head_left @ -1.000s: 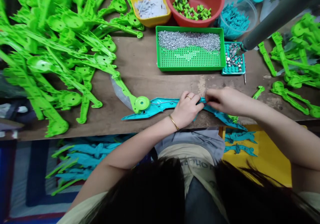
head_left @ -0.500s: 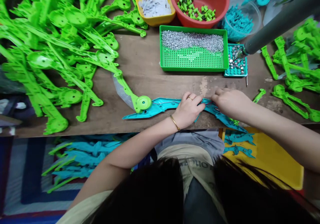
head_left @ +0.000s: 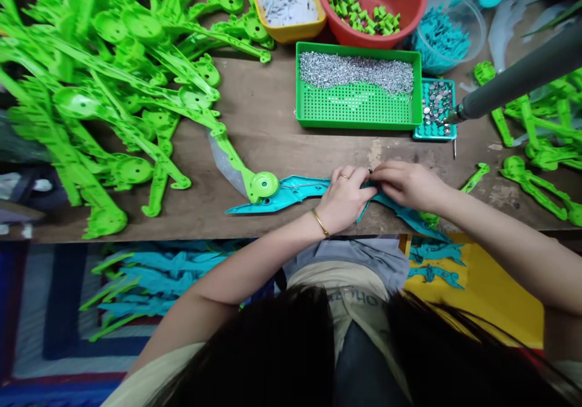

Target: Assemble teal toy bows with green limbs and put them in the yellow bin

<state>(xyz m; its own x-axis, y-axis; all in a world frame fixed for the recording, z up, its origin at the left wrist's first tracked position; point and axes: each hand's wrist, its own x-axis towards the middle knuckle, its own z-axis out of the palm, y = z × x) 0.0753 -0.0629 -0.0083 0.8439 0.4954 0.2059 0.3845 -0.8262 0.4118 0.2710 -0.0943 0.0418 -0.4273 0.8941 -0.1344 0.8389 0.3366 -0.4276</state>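
A long, curved blue plastic shell (head_left: 291,195) lies along the front of the wooden table, a thin wire running in its left part. A green plastic arm with a round disc (head_left: 264,184) sits on its left end. My left hand (head_left: 345,196), with a ring and a bracelet, is closed over the shell's middle. Right against its fingertips, my right hand (head_left: 407,182) is closed with fingertips pinched at the shell's upper edge. Something small and dark shows between the two hands, too hidden to name. The shell's right end emerges below my right hand.
A green perforated tray (head_left: 359,121) of small metal screws stands behind the hands, beside a small blue tray (head_left: 436,134) of metal pieces. Yellow (head_left: 291,31) and red bowls (head_left: 373,34) hold small parts. Green plastic parts (head_left: 113,91) pile up at left. A grey rod tool (head_left: 513,79) slants in from upper right.
My right hand shifted slightly right along the shell, then came back left against my left hand's fingertips. My left hand has stayed on the shell. The whole view has drifted a little.
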